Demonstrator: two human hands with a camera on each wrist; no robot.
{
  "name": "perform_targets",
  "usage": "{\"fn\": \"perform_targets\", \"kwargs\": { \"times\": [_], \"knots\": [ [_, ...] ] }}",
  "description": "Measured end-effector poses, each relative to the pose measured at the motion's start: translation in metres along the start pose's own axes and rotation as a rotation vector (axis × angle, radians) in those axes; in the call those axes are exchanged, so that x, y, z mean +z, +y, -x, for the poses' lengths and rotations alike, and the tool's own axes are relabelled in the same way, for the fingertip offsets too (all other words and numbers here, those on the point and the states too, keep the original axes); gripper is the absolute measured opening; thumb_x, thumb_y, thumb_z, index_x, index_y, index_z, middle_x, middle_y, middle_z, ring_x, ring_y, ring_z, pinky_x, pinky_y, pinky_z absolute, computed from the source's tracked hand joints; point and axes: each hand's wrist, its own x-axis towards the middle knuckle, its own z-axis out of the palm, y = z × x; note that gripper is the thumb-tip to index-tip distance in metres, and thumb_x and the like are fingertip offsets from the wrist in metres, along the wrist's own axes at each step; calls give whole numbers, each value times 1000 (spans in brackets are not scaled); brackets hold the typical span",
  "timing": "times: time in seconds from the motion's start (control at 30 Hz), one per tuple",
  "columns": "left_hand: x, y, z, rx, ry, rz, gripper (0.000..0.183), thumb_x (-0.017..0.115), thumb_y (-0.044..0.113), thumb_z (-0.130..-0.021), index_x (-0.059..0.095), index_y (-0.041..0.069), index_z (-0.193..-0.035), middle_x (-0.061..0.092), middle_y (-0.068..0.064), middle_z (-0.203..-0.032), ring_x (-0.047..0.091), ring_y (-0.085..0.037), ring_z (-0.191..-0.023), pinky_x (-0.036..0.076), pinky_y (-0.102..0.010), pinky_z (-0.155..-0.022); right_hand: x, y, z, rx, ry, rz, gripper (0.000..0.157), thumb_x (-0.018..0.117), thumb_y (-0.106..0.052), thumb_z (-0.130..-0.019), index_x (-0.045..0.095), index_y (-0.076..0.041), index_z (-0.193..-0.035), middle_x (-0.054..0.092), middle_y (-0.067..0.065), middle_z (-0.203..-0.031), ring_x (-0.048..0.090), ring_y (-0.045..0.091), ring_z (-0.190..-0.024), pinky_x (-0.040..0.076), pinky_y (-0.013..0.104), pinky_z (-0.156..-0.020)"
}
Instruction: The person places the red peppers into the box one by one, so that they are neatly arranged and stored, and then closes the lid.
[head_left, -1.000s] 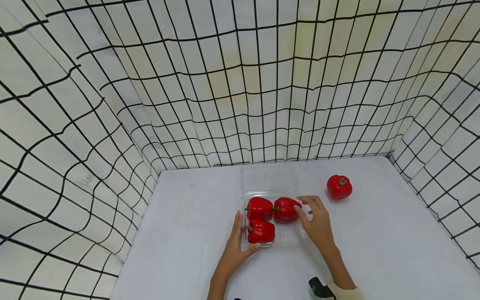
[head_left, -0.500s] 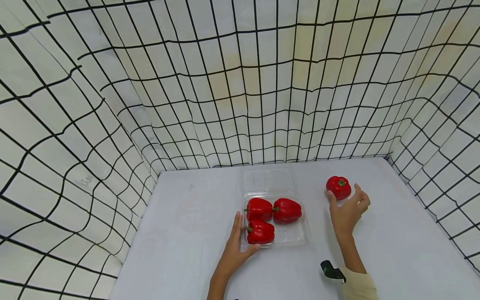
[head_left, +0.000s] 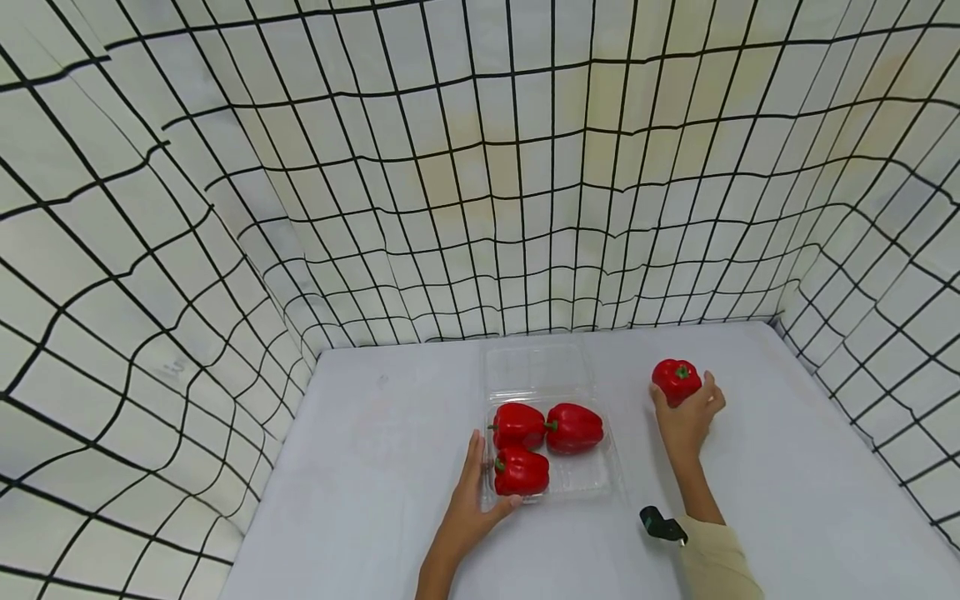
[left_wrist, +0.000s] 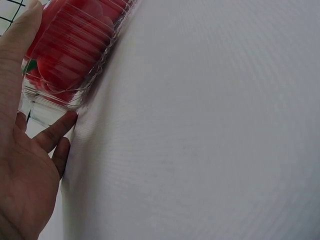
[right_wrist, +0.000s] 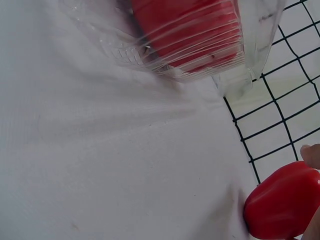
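My left hand (head_left: 467, 503) rests at the near left corner of a clear plastic clamshell box (head_left: 592, 477), its fingers straight along the left side and its thumb by the front edge. Inside the box lie three red bell peppers, one at back left (head_left: 517, 425), one at back right (head_left: 574, 428) and one at front left (head_left: 521, 472). To the right of the box, my right hand (head_left: 684, 421) grips another red bell pepper (head_left: 677, 379) between thumb and fingers. In the right wrist view this pepper (right_wrist: 282, 202) is cut off by the frame's edge.
The box's clear lid (head_left: 536, 367) lies folded back behind it. A white-covered table (head_left: 375, 467) bears everything. Black wire grid over white sheeting (head_left: 517, 183) encloses the back and sides. A dark wrist device (head_left: 662, 525) sits by the right sleeve.
My right hand has left the back right pepper in the box, moved right to the pepper outside and closed its fingers round it. The left hand stays at the box corner.
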Motion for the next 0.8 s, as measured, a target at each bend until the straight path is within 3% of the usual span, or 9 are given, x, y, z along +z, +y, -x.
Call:
{"fn": "perform_targets", "kwargs": {
  "times": [0.3, 0.57, 0.8],
  "knots": [
    [1, -1, 2, -12, -4, 1, 104, 72, 58, -77, 14, 28, -158, 10, 8, -165, 21, -27, -151, 37, -54, -111, 3, 12, -1, 12, -24, -43, 86, 72, -10, -85, 17, -6, -150, 26, 24, -150, 26, 38, -143, 41, 65, -104],
    [0, -3, 1, -16, -6, -5, 104, 72, 59, -78, 13, 30, -158, 9, 10, -165, 24, -26, -150, 37, -54, -111, 4, 18, -2, -20, 14, -99, 85, 75, -14, -83, 21, -5, -148, 29, 21, -149, 27, 35, -143, 42, 63, -105],
    [0, -2, 0, -16, -4, -6, 105, 72, 58, -77, 13, 26, -158, 9, 9, -165, 26, -27, -149, 39, -54, -109, 3, 14, 5, -85, 17, -118, 80, 76, -19, -84, 28, -1, -145, 35, 20, -144, 37, 34, -134, 46, 59, -102]
  ]
}}
